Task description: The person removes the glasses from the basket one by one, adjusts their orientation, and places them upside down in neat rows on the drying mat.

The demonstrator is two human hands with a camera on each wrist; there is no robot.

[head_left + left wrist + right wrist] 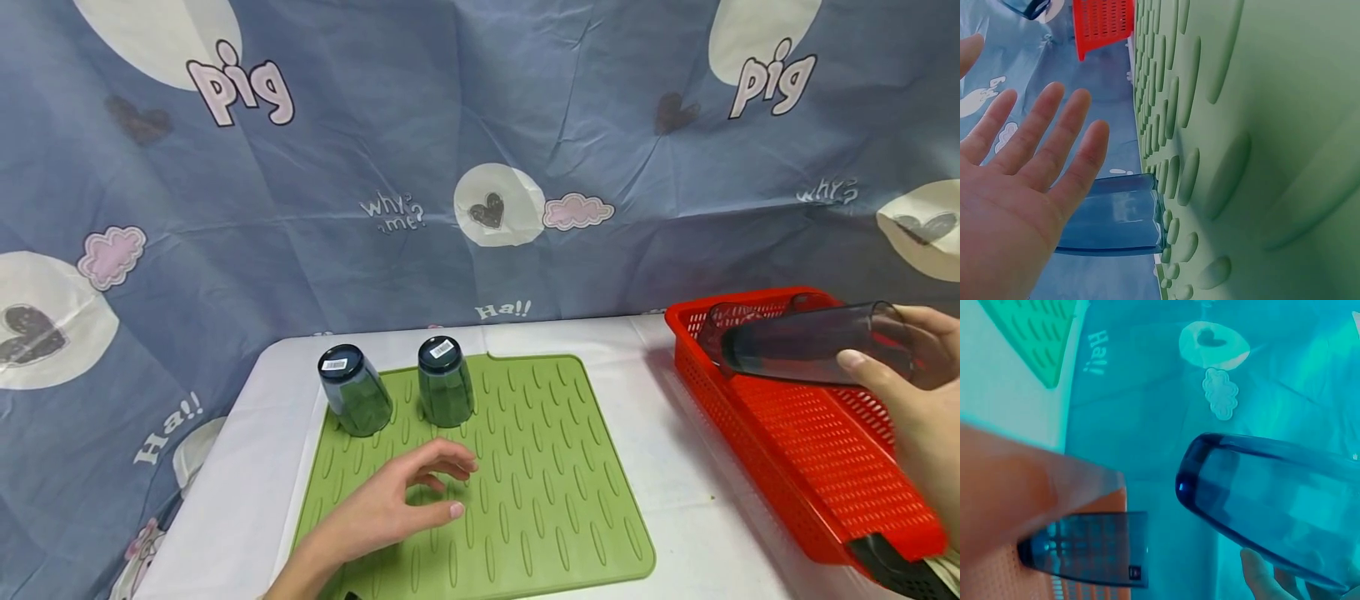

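My right hand [915, 400] grips a dark tinted drinking glass [795, 343] near its rim end. The glass is tipped on its side above the red basket [750, 442], its base pointing left. Over the green mat [555, 500], my left hand [393, 500] hovers with fingers loosely bent and nothing between them. Two similar glasses stand upside down on the mat's far left part: one at the corner [356, 396], the other [446, 387] just right of it. In the right wrist view another glass [1091, 550] is in the basket.
A white-covered table [645, 400] carries the mat at left and the basket at right, with a strip of cloth between them. Behind it hangs a blue printed curtain [420, 275]. A black strap [892, 567] is at the right wrist.
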